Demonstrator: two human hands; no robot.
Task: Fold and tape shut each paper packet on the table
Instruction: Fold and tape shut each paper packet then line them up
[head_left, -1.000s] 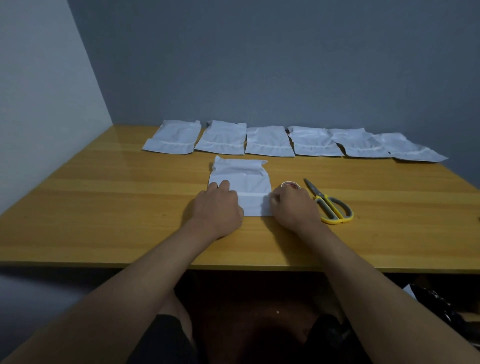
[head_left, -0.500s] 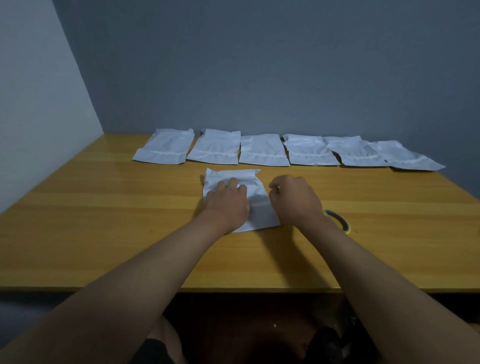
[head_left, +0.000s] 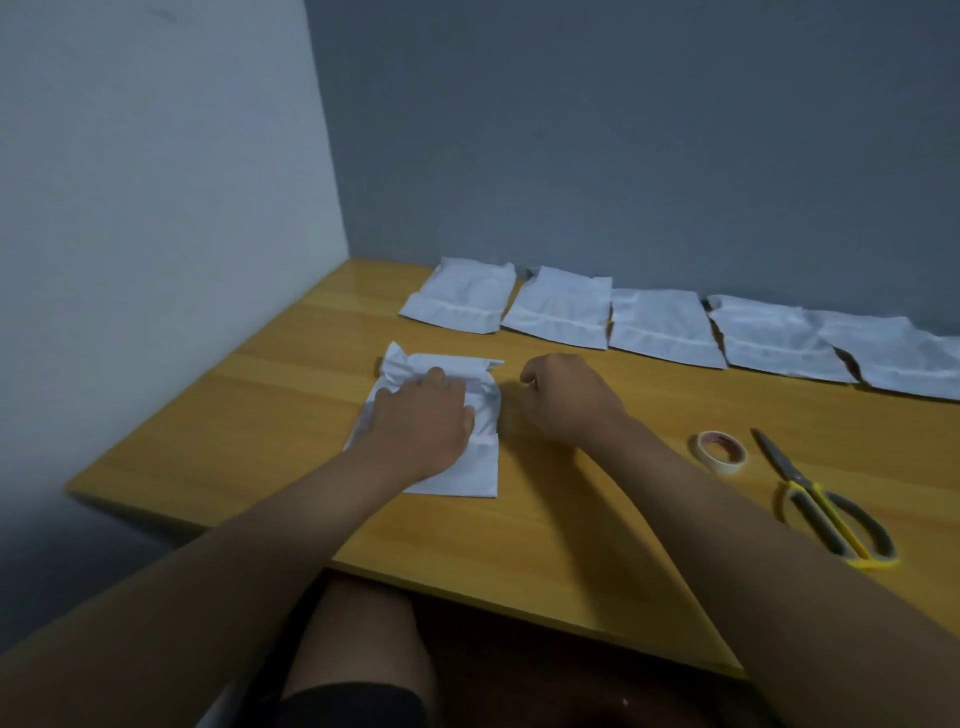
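A white paper packet (head_left: 457, 415) lies flat on the wooden desk (head_left: 571, 519), toward its left end and roughly midway between the near edge and the far edge. Its far end is crumpled and partly folded. The person's left hand (head_left: 421, 421) rests palm down on the packet's middle, fingers laid flat and close together, pressing the paper against the desk. The right hand (head_left: 566, 397) hovers or rests just beside the packet's right edge, fingers curled inward; whether they pinch anything is hidden by the back of the hand.

Along the far edge of the desk, a row of packets (head_left: 660, 325) lies side by side, each showing a fold line near its closer end. Near the right end of the desk sits a roll of tape (head_left: 721, 451), and just beside it, closer to the near edge, yellow-handled scissors (head_left: 826, 509) lie with blades closed.
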